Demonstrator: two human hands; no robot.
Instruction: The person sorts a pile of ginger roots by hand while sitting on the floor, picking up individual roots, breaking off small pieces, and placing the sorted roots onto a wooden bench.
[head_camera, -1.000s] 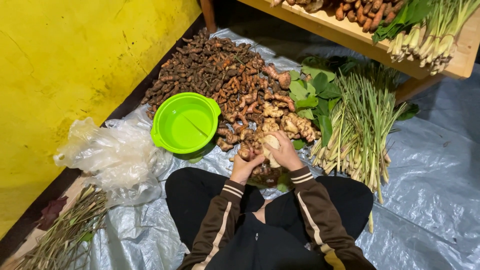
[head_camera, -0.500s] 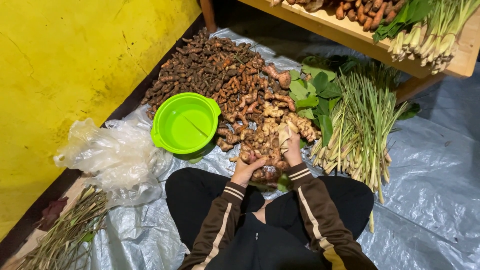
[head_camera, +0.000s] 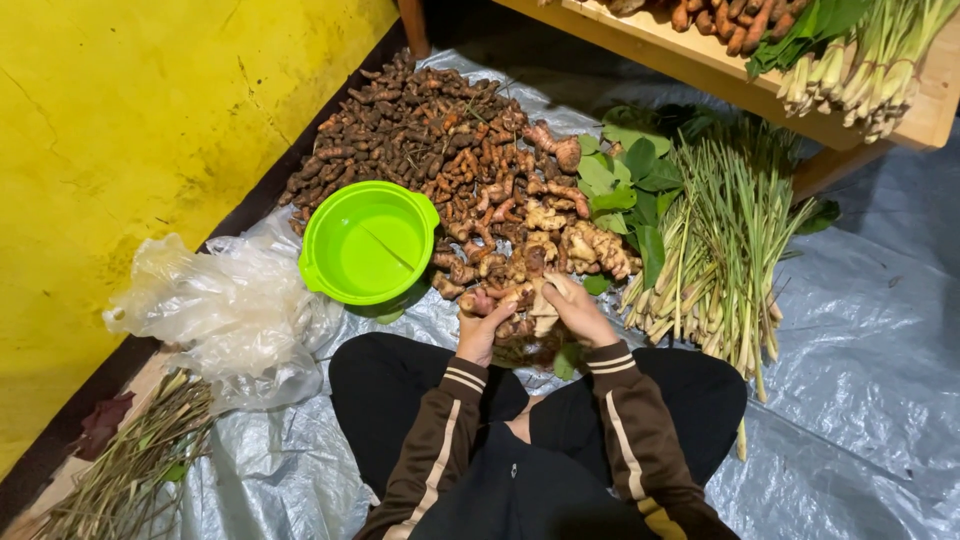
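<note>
I sit cross-legged on a grey plastic sheet in front of a heap of brown and orange rhizomes. My left hand and my right hand both grip one pale, knobbly ginger piece at the near edge of the heap. Both sleeves are brown with pale stripes. A bright green plastic bowl stands just left of my hands, and it looks empty.
Lemongrass stalks and green leaves lie to the right. Crumpled clear plastic bags sit at the left by a yellow wall. Dry stems lie bottom left. A wooden shelf carries more produce.
My right hand reached up into the heap half a second ago and has come back down. Both hands now meet on the ginger piece.
</note>
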